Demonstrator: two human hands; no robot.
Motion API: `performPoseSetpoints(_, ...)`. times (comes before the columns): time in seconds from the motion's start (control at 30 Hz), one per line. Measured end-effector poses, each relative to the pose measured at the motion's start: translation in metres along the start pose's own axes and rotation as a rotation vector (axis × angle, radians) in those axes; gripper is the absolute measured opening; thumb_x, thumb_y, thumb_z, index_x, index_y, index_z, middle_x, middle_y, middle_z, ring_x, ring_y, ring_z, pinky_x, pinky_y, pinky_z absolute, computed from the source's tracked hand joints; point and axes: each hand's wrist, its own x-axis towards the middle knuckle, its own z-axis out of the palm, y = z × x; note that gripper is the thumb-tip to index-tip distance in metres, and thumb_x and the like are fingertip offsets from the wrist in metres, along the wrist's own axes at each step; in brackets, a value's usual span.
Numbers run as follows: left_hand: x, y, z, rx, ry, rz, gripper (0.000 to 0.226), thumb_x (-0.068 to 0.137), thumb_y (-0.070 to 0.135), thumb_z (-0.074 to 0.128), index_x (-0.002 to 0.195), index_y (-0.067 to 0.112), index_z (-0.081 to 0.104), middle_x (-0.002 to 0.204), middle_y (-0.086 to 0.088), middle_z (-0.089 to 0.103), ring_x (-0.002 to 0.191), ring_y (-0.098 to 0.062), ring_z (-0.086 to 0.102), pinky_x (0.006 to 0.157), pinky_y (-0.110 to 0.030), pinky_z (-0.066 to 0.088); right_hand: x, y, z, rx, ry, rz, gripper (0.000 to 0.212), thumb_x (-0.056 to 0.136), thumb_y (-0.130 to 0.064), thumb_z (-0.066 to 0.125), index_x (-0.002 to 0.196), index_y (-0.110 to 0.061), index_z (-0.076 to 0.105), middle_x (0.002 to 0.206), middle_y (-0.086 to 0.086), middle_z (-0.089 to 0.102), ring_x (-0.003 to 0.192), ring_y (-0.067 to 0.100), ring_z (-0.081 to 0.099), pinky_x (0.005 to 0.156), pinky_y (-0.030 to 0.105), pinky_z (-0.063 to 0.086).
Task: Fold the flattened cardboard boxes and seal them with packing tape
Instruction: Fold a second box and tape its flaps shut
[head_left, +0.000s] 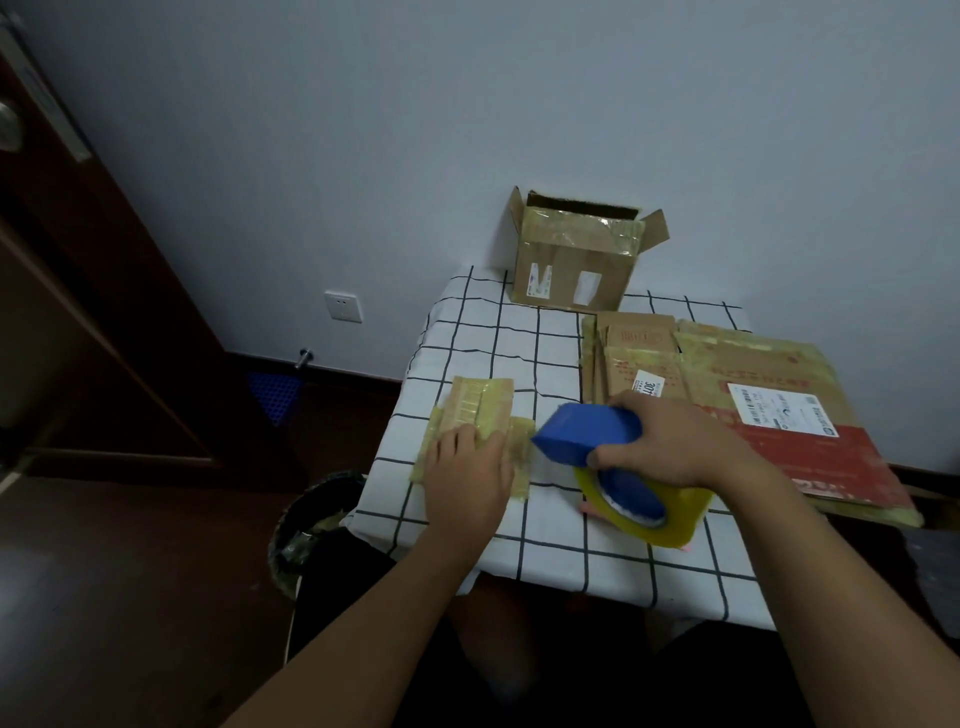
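Observation:
A small flattened cardboard box (480, 410), heavily covered in yellowish tape, lies near the table's left edge. My left hand (470, 475) rests flat on its near part, fingers straight. My right hand (675, 441) grips a blue tape dispenser (587, 431) loaded with a yellowish tape roll (680, 514); the dispenser's nose points left toward the small box. A stack of flattened cardboard boxes (727, 395) lies on the right of the table, partly under my right wrist.
The table carries a white cloth with a black grid (519, 338). An open, upright cardboard box (576, 260) stands at the back against the wall. A bin lined with a dark bag (317, 525) stands on the floor at the left, beside a dark wooden door (78, 312).

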Motion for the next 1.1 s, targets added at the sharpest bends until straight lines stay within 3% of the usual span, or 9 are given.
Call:
performPoseSetpoints(0.17, -0.002, -0.002, 0.003, -0.002, 0.016, -0.001, 0.017, 0.080, 0.028, 0.064, 0.093, 0.019, 0.066, 0.100, -0.007, 0.062, 0.092, -0.027, 0.057, 0.078, -0.041, 0.049, -0.001, 0.004, 0.028, 0.355, 0.265, 0.076, 0.056, 0.077, -0.059, 0.071, 0.120, -0.032, 0.046, 0.103, -0.005, 0.057, 0.085, 0.013, 0.059, 0.073, 0.037, 0.055)
performPoseSetpoints(0.27, -0.001, -0.004, 0.001, -0.007, 0.015, 0.009, 0.019, 0.078, 0.031, 0.057, 0.090, 0.019, 0.065, 0.097, -0.008, 0.062, 0.089, -0.027, 0.057, 0.076, -0.040, 0.049, 0.008, -0.006, 0.042, 0.560, 0.361, 0.124, 0.052, 0.078, -0.057, 0.072, 0.115, -0.032, 0.045, 0.103, -0.007, 0.057, 0.088, 0.016, 0.060, 0.074, 0.038, 0.053)
performPoseSetpoints(0.4, -0.002, -0.006, 0.001, 0.026, -0.024, 0.039, 0.020, 0.073, 0.028, 0.065, 0.091, 0.019, 0.064, 0.099, -0.009, 0.063, 0.089, -0.029, 0.058, 0.076, -0.042, 0.050, 0.027, -0.020, 0.056, 0.718, 0.386, 0.149, 0.053, 0.082, -0.058, 0.070, 0.118, -0.031, 0.043, 0.106, -0.009, 0.055, 0.088, 0.016, 0.059, 0.072, 0.034, 0.049)
performPoseSetpoints(0.53, -0.004, -0.008, -0.001, 0.001, -0.037, 0.056, 0.026, 0.073, 0.033, 0.063, 0.095, 0.021, 0.066, 0.104, -0.008, 0.063, 0.094, -0.028, 0.059, 0.080, -0.042, 0.052, 0.044, -0.024, 0.065, 0.880, 0.361, 0.131, 0.055, 0.094, -0.045, 0.060, 0.139, -0.020, 0.039, 0.127, 0.001, 0.054, 0.106, 0.022, 0.058, 0.088, 0.043, 0.052)
performPoseSetpoints(0.63, -0.008, -0.017, 0.000, -0.051, -0.017, 0.110, 0.032, 0.077, 0.035, 0.062, 0.105, 0.020, 0.067, 0.112, -0.010, 0.063, 0.102, -0.029, 0.060, 0.086, -0.042, 0.052, 0.047, -0.021, 0.070, 0.970, 0.364, 0.166, 0.055, 0.093, -0.041, 0.063, 0.138, -0.020, 0.041, 0.128, 0.001, 0.054, 0.105, 0.022, 0.059, 0.087, 0.042, 0.053)
performPoseSetpoints(0.83, -0.019, -0.021, 0.001, -0.085, -0.009, 0.153, 0.051, 0.080, 0.039, 0.053, 0.124, 0.017, 0.065, 0.131, -0.013, 0.060, 0.126, -0.033, 0.053, 0.109, -0.046, 0.035, 0.042, -0.019, 0.086, 1.001, 0.374, 0.193, 0.066, 0.081, -0.044, 0.077, 0.132, -0.021, 0.042, 0.115, -0.004, 0.055, 0.094, 0.012, 0.060, 0.070, 0.030, 0.051)
performPoseSetpoints(1.0, -0.018, -0.029, -0.007, -0.173, -0.060, 0.157, 0.062, 0.077, 0.037, 0.051, 0.129, 0.003, 0.056, 0.131, -0.015, 0.060, 0.126, -0.032, 0.054, 0.106, -0.047, 0.043, 0.045, -0.025, 0.086, 0.926, 0.370, 0.175, 0.071, 0.083, -0.040, 0.077, 0.137, -0.018, 0.037, 0.118, -0.001, 0.053, 0.097, 0.018, 0.059, 0.070, 0.029, 0.052)
performPoseSetpoints(1.1, -0.012, -0.037, -0.015, -0.225, -0.084, 0.187, 0.051, 0.079, 0.039, 0.049, 0.118, 0.009, 0.064, 0.133, -0.007, 0.061, 0.128, -0.026, 0.053, 0.106, -0.042, 0.042, 0.049, -0.034, 0.081, 0.919, 0.375, 0.181, 0.069, 0.081, -0.039, 0.078, 0.132, -0.018, 0.037, 0.111, -0.004, 0.051, 0.093, 0.016, 0.059, 0.074, 0.033, 0.054)
